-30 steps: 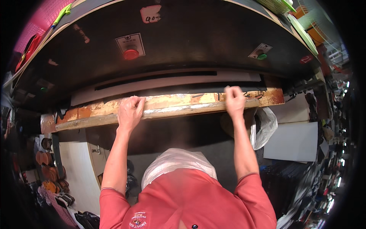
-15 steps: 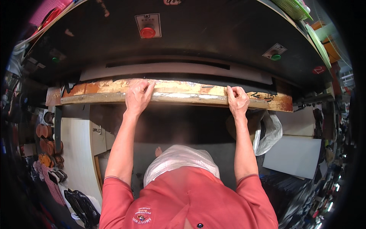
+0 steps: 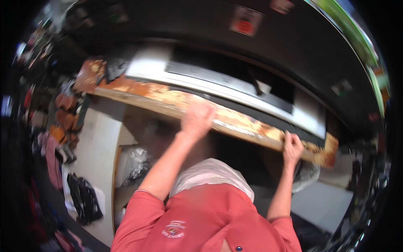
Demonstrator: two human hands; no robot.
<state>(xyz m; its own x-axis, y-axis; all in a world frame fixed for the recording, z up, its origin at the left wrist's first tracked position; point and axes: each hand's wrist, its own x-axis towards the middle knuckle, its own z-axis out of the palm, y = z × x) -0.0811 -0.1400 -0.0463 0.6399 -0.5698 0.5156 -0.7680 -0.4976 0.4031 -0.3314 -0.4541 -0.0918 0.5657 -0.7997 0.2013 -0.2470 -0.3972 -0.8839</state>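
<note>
A worn wooden ledge (image 3: 163, 98) runs along the front of a black machine. My left hand (image 3: 197, 119) is at the ledge's front edge near the middle; motion blurs its fingers, so its grip cannot be made out. My right hand (image 3: 292, 147) is farther right at the same edge, its fingers curled in and thumb up; whatever it may hold is hidden. Behind the ledge, in the machine's opening, lies a white board (image 3: 147, 63) with a dark sheet (image 3: 226, 80) on it. A black strip (image 3: 252, 113) shows between board and ledge.
The black housing (image 3: 180, 21) overhangs the opening and carries a red button (image 3: 244, 27). Below the ledge stand a pale cabinet panel (image 3: 96, 147) at left and a grey-white panel (image 3: 323, 203) at right. A black plastic bag (image 3: 84, 199) lies lower left.
The view has swung and tilted, so the ledge now slopes down to the right. More of the white board and its dark sheet shows. Both hands remain at the ledge, the left one blurred.
</note>
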